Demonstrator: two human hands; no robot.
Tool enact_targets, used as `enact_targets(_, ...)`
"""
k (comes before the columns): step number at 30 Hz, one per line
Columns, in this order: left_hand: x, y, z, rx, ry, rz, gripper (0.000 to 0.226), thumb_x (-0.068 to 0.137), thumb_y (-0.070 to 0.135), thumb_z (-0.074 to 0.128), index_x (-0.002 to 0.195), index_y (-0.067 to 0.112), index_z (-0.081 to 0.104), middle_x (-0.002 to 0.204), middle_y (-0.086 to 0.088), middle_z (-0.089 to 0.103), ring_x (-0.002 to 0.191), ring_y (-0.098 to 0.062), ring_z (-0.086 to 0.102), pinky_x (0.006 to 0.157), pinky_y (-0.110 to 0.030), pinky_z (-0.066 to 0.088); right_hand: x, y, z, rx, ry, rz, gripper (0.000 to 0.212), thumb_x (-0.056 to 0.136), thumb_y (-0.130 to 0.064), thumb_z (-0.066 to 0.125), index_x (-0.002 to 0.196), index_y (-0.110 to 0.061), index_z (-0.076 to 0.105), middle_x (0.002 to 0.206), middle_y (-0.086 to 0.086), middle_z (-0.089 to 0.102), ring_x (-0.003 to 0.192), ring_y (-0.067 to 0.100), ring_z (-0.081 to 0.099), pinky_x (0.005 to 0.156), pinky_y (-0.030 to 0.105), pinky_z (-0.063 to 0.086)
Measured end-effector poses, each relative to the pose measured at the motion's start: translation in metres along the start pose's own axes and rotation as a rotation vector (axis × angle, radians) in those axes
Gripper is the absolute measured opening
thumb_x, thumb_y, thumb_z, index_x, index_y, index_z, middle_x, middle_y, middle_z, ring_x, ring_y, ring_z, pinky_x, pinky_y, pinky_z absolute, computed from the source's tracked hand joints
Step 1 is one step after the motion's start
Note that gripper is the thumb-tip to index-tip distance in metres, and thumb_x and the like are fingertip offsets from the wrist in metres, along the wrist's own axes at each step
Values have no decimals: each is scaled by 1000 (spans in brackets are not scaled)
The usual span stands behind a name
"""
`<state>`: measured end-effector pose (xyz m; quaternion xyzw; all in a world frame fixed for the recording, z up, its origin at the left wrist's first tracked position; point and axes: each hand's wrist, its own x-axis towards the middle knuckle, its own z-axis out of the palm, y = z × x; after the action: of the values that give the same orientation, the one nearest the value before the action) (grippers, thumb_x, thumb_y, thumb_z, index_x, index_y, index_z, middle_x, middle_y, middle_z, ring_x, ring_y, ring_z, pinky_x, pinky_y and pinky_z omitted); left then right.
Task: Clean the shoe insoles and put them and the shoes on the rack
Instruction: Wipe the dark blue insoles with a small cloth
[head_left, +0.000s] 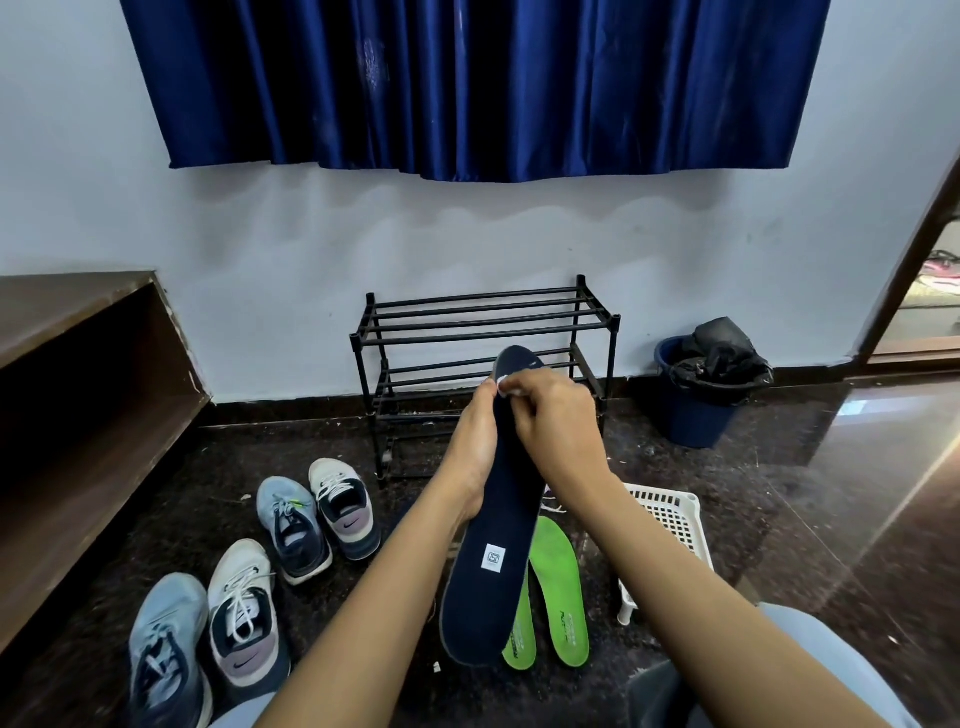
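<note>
Rack (483, 317) behind raised navy insole (493, 519), 4 shoes (293, 530) left, bin (696, 410) right

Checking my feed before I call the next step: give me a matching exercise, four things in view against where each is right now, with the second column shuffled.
Things:
1. navy insole
2. green insoles
3. shoes
4. blue bin

Places:
A. on the floor, left of the rack
B. by the wall, right of the rack, black bag in it
C. gripped by the left hand, the right hand pinching a white wad at its top
D. on the floor beside the white basket

Pairs: 1-C, 2-D, 3-A, 4-B.
</note>
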<state>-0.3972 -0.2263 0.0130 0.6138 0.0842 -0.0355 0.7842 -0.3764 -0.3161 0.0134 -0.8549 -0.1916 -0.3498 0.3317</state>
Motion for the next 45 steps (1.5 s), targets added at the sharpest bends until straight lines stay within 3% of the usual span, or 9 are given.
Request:
enact_targets(2,-2,1,3,11,-4,26,42,101,43,37,97,15,67,77,-9,68,67,-19,65,59,-26,51,7,6,-4,-12,37,27,21,77,2,59,89,-8,72,85,7,71,82,26,66,75,32,50)
enact_targets(6,-2,-1,7,18,1,85,41,100,42,36,101,13,66,88,-14,63,81,-26,58,72,-37,45,14,11,-12,18,80,101,20,79,4,59,91,-7,72,88,8,71,83,25,66,77,31,50)
enact_targets(10,2,1,3,10,23,71,45,100,44,35,100,15,69,81,-10,69,73,-22,65,62,-28,50,2,3,-5,-2,14,21,23,77,3,58,89,-10,71,87,5,72,83,25,66,76,35,52)
enact_targets(13,4,3,-2,25,50,68,45,98,45,36,88,19,71,84,-9,71,77,-21,68,68,-30,51,-6,-2,2,-18,-53,-40,24,76,3,55,89,-10,70,85,4,72,83,27,65,74,35,51)
enact_targets(17,-1,5,3,31,17,62,45,99,46,35,92,16,68,75,-9,67,65,-21,66,57,-29,50,6,5,-3,-2,-23,31,22,79,4,55,90,-9,69,87,7,71,85,26,64,77,35,50)
enact_targets(22,-5,4,10,16,-25,81,40,83,53,47,86,18,67,82,-13,61,76,-25,56,71,-38,44,17,16,-12,4,71,152,19,80,4,56,90,-6,69,87,8,71,86,27,64,78,33,49)
enact_targets(30,-3,6,-1,-153,-108,-81,46,98,44,37,73,16,64,61,-4,61,51,-16,60,46,-20,46,-1,3,0,10,-45,20,23,78,4,55,89,-11,69,85,7,71,84,26,63,76,32,49)
enact_targets(39,-11,9,10,-208,-148,-95,40,95,39,42,77,10,65,68,-8,57,58,-19,53,55,-29,43,21,20,-15,140,75,248,21,79,3,57,84,-11,71,85,1,72,80,19,67,80,39,53)
enact_targets(45,-5,7,-1,-173,-115,-101,47,97,42,37,69,15,64,58,-4,61,52,-17,59,51,-24,45,-1,-4,-6,90,-65,66,24,76,4,58,88,-10,73,85,5,73,81,24,67,79,37,53)
